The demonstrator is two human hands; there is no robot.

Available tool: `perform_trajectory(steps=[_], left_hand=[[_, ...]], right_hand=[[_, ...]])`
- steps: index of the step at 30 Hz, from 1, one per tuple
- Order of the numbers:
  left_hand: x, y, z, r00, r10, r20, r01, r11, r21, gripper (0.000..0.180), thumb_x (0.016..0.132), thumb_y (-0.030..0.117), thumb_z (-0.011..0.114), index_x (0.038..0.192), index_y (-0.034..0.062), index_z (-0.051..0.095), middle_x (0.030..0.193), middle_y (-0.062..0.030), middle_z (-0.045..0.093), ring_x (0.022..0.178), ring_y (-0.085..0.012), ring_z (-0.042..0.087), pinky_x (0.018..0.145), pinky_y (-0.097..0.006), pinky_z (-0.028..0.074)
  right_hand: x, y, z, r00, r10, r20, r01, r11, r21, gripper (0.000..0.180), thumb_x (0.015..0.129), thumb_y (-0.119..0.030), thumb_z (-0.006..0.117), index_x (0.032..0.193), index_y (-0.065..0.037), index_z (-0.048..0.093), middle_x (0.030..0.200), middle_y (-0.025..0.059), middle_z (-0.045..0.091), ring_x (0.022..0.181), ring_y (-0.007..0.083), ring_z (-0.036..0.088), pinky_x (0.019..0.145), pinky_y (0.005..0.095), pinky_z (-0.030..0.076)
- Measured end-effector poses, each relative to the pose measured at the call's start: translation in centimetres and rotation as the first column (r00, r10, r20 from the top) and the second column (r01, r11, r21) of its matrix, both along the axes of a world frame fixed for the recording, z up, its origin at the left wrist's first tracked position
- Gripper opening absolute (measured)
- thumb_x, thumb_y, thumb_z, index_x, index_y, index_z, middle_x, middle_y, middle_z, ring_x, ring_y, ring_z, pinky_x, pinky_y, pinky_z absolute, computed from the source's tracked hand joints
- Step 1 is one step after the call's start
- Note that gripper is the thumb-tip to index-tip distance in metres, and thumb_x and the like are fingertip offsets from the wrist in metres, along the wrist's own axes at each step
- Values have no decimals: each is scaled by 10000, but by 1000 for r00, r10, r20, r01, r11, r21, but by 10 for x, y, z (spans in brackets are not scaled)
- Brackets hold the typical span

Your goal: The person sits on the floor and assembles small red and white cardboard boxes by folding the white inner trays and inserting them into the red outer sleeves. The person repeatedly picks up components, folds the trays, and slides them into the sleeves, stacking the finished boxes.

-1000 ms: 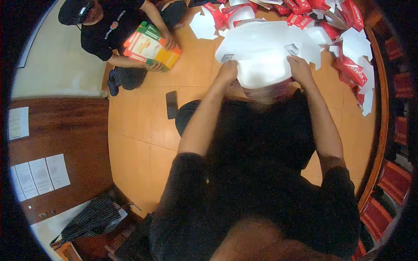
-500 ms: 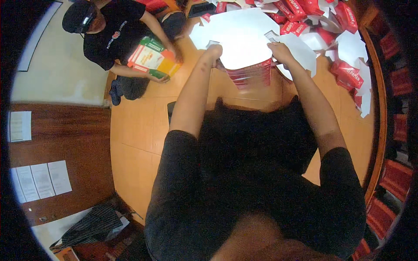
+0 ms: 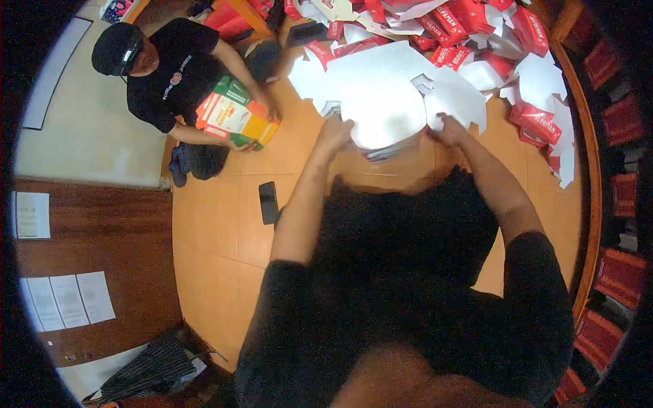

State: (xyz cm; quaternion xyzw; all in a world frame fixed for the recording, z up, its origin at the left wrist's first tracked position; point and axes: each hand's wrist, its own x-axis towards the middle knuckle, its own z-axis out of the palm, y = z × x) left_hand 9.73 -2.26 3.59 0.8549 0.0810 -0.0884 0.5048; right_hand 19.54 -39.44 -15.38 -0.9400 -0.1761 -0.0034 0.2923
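Both hands, left hand [image 3: 337, 129] and right hand [image 3: 450, 127], clamp fingers on the white cardboard stack [image 3: 381, 102] on the floor beside the red cartons [image 3: 469, 17]; top sheets may slide off.

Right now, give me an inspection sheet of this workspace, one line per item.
Surface: tan tiled floor, used as the work area.
Job's things: stack of flat white die-cut cardboard sheets, the hands at its near edge.
Clutter: heap of red and white flat cartons; black phone on the floor.
Grippers: left hand and right hand, both gripping the stack's near edge.
Cables: nothing seen.
Surroundings: seated co-worker holding a green, white and orange box; dark wooden panel bearing paper sheets.
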Motion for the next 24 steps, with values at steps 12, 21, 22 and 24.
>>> perform_trajectory(steps=[12,21,22,24], left_hand=[[-73,-32,1,783,46,621,-273,922,276,369,844,112,649,1180,29,520,1180,-235,493,1073,-420,531,926,-498,463],[-72,-13,-4,678,-310,666,-21,898,439,225,863,192,647,1006,23,612,1134,-192,530,969,-353,586,851,-454,502],[-67,-4,-11,680,-407,610,38,850,526,228,869,214,647,996,25,620,1130,-191,540,980,-352,587,848,-460,505],[-61,4,-14,656,-535,532,143,780,609,235,880,247,643,975,33,635,1107,-186,560,993,-350,586,852,-461,507]], right_hand=[[-46,1,127,994,-106,-39,68,839,-540,379,925,-384,614,971,-22,714,975,223,712,942,394,683,783,483,541],[-142,-2,256,954,-194,229,59,869,492,138,899,-67,636,1020,-6,661,933,170,713,808,293,710,720,387,552],[-146,19,264,939,-137,315,-31,879,477,140,899,-64,636,1027,-12,659,944,159,714,811,279,710,716,380,551],[-141,49,279,869,114,482,-219,961,167,204,889,-83,649,1083,-19,656,941,151,721,821,289,711,713,375,548]])
